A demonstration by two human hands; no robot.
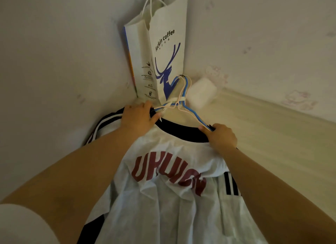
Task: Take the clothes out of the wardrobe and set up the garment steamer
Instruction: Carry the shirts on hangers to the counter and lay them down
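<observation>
A white T-shirt with dark red lettering and a black collar hangs in front of me on thin wire hangers, blue and cream, bunched together at their hooks. My left hand presses on the shirt's left shoulder, fingers closed over the black collar edge. My right hand pinches the right arm of the blue hanger and the collar there. Black sleeves with white stripes show at the shirt's left and right edges. No garment steamer is in view.
A white paper bag with a blue deer print hangs in the room corner behind the hangers. A small white wall fitting sits to the right of the hooks, above a pale moulding. Patterned wallpaper covers both walls.
</observation>
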